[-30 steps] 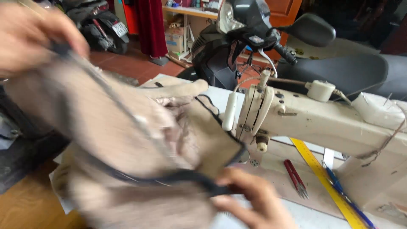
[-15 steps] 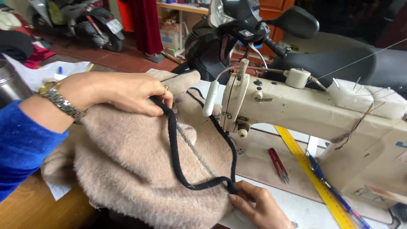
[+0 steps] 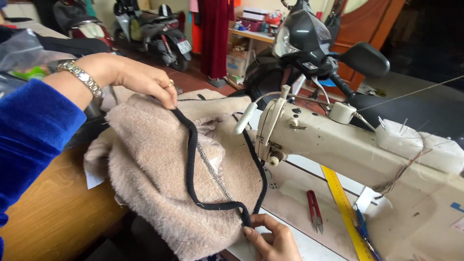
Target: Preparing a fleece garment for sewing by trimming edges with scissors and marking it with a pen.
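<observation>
Fuzzy beige fleece garment (image 3: pixel 154 193) with black cord-like edging (image 3: pixel 191 164), stretched between two hands beside a cream industrial sewing machine (image 3: pixel 338 145).

Head view: the left hand (image 3: pixel 137 79), wearing a metal wristwatch (image 3: pixel 81 77) and a blue velvet sleeve (image 3: pixel 29 140), has its fingertips closed on the edging at the top of the garment. The right hand (image 3: pixel 270 239) pinches the same edging low down, near the front edge of the pale surface (image 3: pixel 299 193). The garment lies heaped over that surface and the wooden panel (image 3: pixel 53 212) to its left. It looks soft, light and floppy, likely to sag and slide; the firmer bound edge seems the surest place to hold. Red thread snips (image 3: pixel 314 210) and a yellow ruler (image 3: pixel 343 208) lie under the machine arm.
</observation>
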